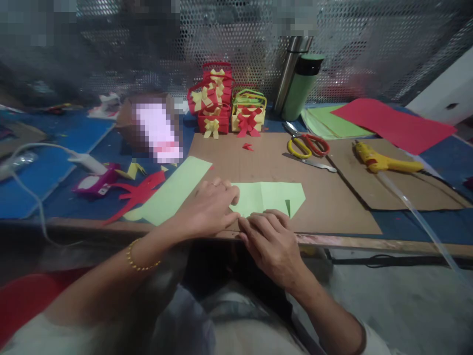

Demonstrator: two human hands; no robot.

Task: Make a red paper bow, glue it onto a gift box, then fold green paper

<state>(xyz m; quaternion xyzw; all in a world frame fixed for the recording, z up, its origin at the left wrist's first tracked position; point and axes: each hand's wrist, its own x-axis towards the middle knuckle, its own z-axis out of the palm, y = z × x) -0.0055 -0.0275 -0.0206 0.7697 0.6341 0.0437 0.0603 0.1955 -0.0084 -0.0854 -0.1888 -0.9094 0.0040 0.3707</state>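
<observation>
A pale green paper piece with a vertical crease and a small slit near its pointed right end lies on the brown cardboard. My left hand is closed on the paper's left end, fingers bent. Along its lower edge, my right hand holds the paper with curled fingers, the fingertips of both hands nearly meeting. Part of the paper is hidden under the hands. A longer green strip lies beside my left forearm, partly beneath it.
Small red baskets and a yellow basket with bows stand behind. Scissors, a blade, a yellow glue gun and red paper are on the right. Red scraps and a purple object lie left.
</observation>
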